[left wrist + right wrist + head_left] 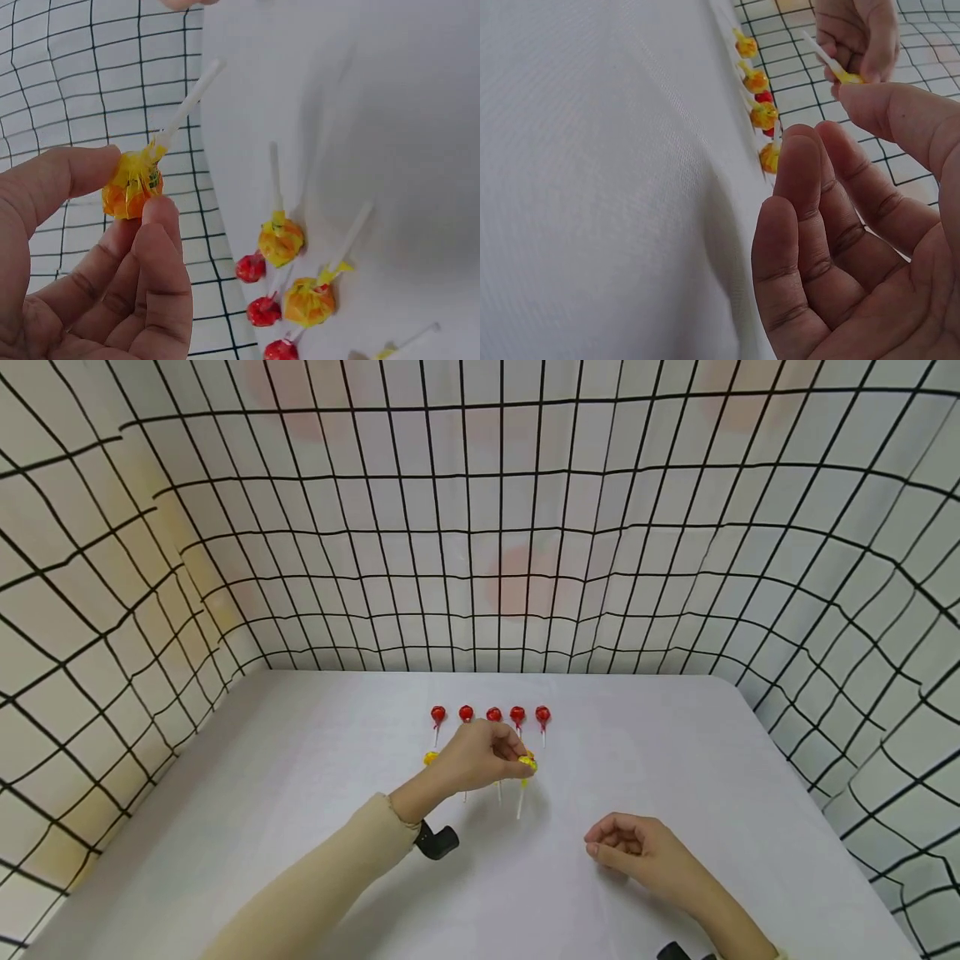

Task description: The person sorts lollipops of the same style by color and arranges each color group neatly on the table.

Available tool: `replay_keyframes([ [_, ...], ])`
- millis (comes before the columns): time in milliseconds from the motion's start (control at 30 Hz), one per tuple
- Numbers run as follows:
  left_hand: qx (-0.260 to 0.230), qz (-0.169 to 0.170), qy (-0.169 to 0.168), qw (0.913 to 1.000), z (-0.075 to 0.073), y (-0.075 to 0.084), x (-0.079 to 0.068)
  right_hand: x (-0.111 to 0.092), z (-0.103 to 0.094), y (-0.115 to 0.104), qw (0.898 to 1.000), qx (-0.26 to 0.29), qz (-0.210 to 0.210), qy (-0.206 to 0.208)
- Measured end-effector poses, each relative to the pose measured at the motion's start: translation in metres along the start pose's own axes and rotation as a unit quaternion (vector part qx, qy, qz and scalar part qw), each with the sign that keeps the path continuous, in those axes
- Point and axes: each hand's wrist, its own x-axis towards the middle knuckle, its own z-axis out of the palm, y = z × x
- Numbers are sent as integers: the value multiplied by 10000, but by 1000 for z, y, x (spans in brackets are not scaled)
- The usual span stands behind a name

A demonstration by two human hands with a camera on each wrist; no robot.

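My left hand (478, 758) pinches a yellow-wrapped lollipop (129, 189) by its candy head, thumb on one side and fingers on the other. In the left wrist view the lollipop's white stick slants up and to the right. Several other yellow lollipops (309, 301) lie in a row on the white table, partly hidden under the left hand in the head view. Behind them runs a row of red lollipops (542, 714), sticks toward me. My right hand (633, 847) hovers low at the right with loosely curled fingers, holding nothing.
The white table (660, 752) is enclosed at the back and sides by white cloth walls with a black grid (480, 531). Black wrist camera mounts (437, 841) sit on both wrists.
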Motion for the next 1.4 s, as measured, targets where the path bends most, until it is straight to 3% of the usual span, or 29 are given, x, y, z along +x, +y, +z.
replay_keyframes([
  [433,178,-547,288,9979,15,8,42,0,0,0,9999,103,-37,-68],
  [767,269,-586,387,9972,32,4,69,1,0,7,9999,121,12,-105],
  [1067,628,-714,205,9953,39,-1,81,2,0,10,9998,150,2,-149],
  [1400,1336,-1018,38,9858,45,-8,87,2,-1,13,9995,229,-12,-201],
])
